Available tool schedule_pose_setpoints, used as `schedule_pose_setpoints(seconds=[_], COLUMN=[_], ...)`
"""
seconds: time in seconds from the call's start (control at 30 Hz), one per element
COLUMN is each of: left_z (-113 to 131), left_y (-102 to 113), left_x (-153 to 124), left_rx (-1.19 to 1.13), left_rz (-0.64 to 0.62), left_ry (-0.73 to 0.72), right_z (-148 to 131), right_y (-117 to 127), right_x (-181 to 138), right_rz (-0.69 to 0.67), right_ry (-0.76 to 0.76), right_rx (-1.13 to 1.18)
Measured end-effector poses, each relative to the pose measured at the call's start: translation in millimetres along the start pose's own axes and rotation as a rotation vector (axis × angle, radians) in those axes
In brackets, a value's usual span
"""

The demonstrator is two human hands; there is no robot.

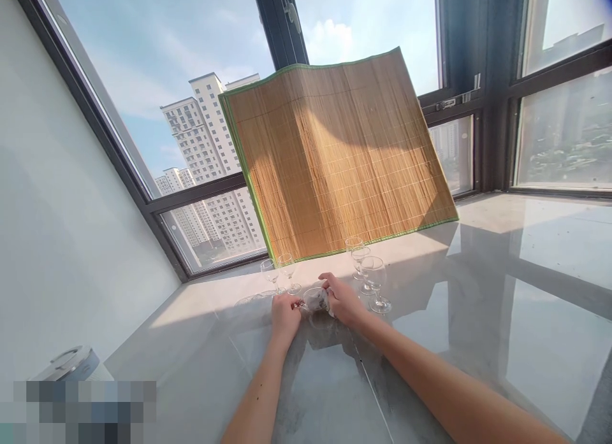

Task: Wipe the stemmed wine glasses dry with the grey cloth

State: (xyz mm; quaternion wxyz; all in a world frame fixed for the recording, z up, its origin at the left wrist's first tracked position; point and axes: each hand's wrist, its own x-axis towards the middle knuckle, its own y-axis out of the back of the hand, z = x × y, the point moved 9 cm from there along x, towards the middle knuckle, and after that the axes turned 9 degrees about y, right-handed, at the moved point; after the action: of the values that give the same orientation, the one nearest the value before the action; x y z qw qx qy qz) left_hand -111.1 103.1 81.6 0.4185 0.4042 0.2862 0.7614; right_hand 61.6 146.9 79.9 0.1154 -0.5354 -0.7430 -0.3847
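A clear stemmed wine glass [314, 298] lies tilted between my hands, just above the shiny grey surface. My left hand [285, 318] is closed, pinching the glass at its stem end. My right hand [343, 302] is closed around a whitish tissue or cloth [330, 302], pressed to the bowl side of the glass; its index finger sticks out. Behind my left hand two wine glasses [270, 272] stand upright. Just beyond my right hand stands a row of three more upright glasses [374, 275]. The fingertips of both hands are partly hidden.
A folded bamboo mat [344, 157] with green edging leans against the windows at the back. Dark window frames [495, 100] rise around the grey tiled ledge [430, 342]. A white wall [71, 195] is on the left, with a white lidded container [79, 364] near it.
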Motion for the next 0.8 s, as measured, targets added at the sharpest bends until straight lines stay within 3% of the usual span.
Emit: schedule_pose_setpoints(seconds=[0.2, 0.5, 0.67, 0.8], left_z=[0, 0, 1, -2], left_y=[-2, 3, 3, 1], left_x=[1, 0, -1, -1], left_rx=[-0.005, 0.01, 0.024, -0.005], left_rz=[0.005, 0.023, 0.002, -0.01], left_ry=[0.021, 0.035, 0.04, 0.05], right_z=[8, -9, 1, -1], right_y=[5, -4, -8, -4], right_x=[-2, -5, -3, -3], right_rz=[0.116, 0.0, -0.082, -0.066], right_ry=[-0.084, 0.008, -0.076, -0.127], right_rx=[0.031, 0.052, 0.276, 0.369])
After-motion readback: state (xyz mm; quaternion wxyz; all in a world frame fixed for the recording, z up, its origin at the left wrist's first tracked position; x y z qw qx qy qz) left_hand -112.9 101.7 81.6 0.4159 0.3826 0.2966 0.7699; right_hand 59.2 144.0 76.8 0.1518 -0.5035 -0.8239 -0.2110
